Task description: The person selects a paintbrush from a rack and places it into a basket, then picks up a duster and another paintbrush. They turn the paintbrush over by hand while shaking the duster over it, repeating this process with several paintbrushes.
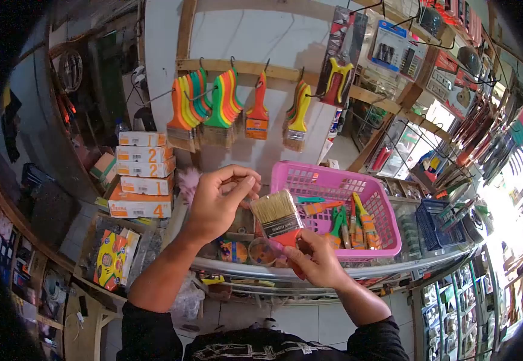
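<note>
My right hand (318, 262) is closed around the red handle of a paintbrush (273, 207). The brush tilts up to the left, its pale bristles uppermost above a dark printed band. Just left of the bristles is my left hand (222, 195), its fingers curled and thumb drawn in near the index finger. Whatever those fingers may pinch is too small to make out. Behind and right of the brush, a pink plastic basket (333, 171) holds several paintbrushes with green, orange, red and yellow handles.
Paintbrushes (225, 102) hang in rows from hooks on a wooden rail (246, 67). Stacked white and orange boxes (144, 185) stand at left. The basket rests on a glass counter (364, 263). A dark blue basket (439, 225) sits farther right, below hanging packaged tools.
</note>
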